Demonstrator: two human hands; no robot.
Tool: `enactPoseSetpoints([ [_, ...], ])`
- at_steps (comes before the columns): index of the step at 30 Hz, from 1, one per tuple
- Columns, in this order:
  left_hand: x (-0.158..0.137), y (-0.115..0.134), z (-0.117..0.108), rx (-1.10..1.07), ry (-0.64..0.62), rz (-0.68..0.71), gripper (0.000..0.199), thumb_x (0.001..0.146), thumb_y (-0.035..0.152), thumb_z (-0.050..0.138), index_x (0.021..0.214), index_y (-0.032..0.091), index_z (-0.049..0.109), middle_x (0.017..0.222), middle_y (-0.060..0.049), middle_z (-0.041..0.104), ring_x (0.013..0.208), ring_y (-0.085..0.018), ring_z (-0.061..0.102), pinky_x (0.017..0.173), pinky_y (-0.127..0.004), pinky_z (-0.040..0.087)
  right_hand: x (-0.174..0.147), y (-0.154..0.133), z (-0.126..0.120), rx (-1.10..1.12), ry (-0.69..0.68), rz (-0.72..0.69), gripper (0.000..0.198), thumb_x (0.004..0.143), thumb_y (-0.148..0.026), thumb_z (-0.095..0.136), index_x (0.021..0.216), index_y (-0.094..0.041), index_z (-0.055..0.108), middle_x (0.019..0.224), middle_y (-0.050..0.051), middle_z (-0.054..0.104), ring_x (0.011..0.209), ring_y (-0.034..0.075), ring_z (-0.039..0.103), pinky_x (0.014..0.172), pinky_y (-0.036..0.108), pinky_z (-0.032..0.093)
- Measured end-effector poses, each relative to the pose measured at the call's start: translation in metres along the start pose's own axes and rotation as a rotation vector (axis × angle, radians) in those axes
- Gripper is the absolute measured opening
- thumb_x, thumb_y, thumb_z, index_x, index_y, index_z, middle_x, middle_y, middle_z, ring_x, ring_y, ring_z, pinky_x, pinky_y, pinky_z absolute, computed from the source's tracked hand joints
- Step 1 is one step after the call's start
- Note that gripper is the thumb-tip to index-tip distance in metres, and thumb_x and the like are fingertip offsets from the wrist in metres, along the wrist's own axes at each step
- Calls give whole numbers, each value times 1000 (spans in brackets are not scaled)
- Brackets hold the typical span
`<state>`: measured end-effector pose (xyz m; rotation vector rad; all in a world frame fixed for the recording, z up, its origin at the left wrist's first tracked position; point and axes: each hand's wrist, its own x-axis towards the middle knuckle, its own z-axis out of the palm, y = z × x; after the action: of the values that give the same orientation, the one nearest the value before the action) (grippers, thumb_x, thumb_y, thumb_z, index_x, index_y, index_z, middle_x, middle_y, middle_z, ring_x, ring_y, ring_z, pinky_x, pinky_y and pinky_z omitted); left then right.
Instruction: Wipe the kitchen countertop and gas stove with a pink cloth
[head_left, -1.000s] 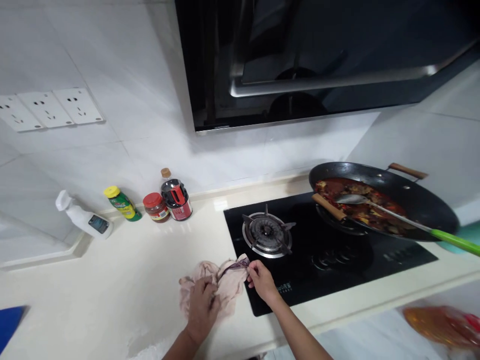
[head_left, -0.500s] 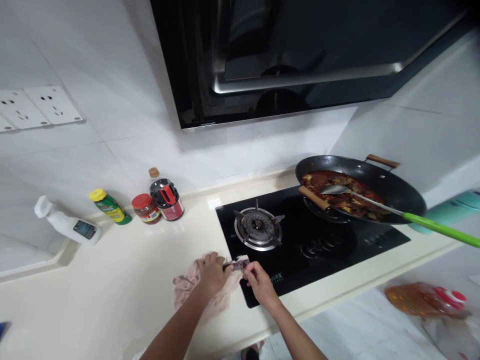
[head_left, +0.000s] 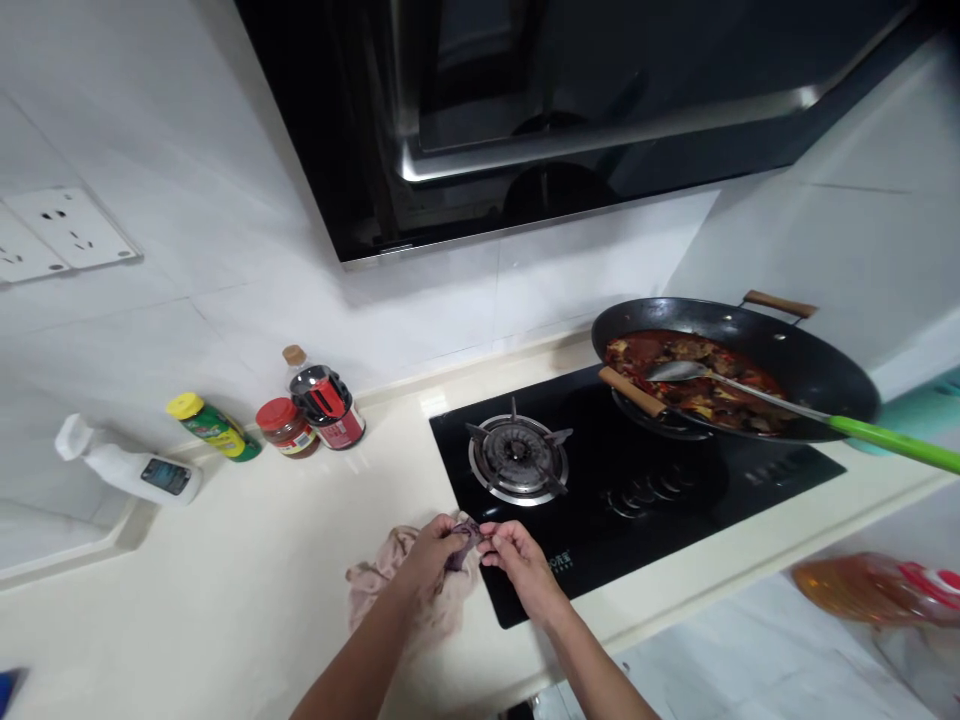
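Note:
A crumpled pale pink cloth (head_left: 390, 565) lies on the counter at the left edge of the hob. Over it, my left hand (head_left: 431, 552) is closed on a small dark purple patterned piece (head_left: 466, 540); whether this is part of the cloth or a separate thing I cannot tell. My right hand (head_left: 525, 570) pinches the right end of the same piece with thumb and fingers, just over the hob's front left corner. Both hands are close together, fingertips nearly meeting.
The black hob (head_left: 585, 510) has a bare burner (head_left: 519, 455) on its left. A wok (head_left: 817, 385) of red stew, with a green-handled ladle (head_left: 885, 440) in it, stands at the right. Spray bottle (head_left: 139, 465), green bottle (head_left: 217, 428), red-lidded jar (head_left: 289, 432) and dark-sauce bottle (head_left: 330, 405) line the wall.
My left hand has lifted from lying spread on the cloth and now grips the purple piece, which looks more bunched. My right hand still pinches its end. The view has shifted slightly.

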<state>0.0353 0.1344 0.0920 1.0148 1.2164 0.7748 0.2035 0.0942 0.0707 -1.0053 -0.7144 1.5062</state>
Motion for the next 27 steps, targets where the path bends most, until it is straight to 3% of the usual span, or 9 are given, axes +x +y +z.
enactPoseSetpoints([
  [4,-8,-2,1,-249,60,-18,34,58,41,76,71,22,51,70,2,60,68,-13,55,71,-28,41,2,-3,9,191,-56,79,41,75,-53,82,83,-22,56,102,5,71,84,18,67,77,35,51],
  [8,-13,-3,1,-389,94,-5,31,53,31,79,68,22,53,68,4,60,66,-11,54,69,-26,41,1,-4,11,248,-82,116,41,75,-51,83,83,-23,54,89,3,71,81,18,68,76,35,51],
  [17,-19,-5,3,-408,31,-16,37,53,30,84,87,19,76,82,-3,73,77,-15,63,80,-28,45,4,-21,1,201,-31,94,36,79,-47,81,82,-24,54,75,-2,65,64,13,59,65,29,46],
  [22,-22,-4,2,-376,10,-35,32,60,33,83,87,18,78,80,-3,72,78,-15,62,80,-27,44,7,-31,-1,56,2,93,38,76,-53,80,87,-24,57,70,-3,60,60,12,55,61,29,44],
  [27,-24,-2,3,-379,19,-32,31,60,38,85,85,19,77,77,-2,70,72,-13,59,78,-27,44,3,-28,-3,-351,-76,106,38,78,-57,72,90,-22,64,67,-3,55,60,13,50,59,29,40],
])
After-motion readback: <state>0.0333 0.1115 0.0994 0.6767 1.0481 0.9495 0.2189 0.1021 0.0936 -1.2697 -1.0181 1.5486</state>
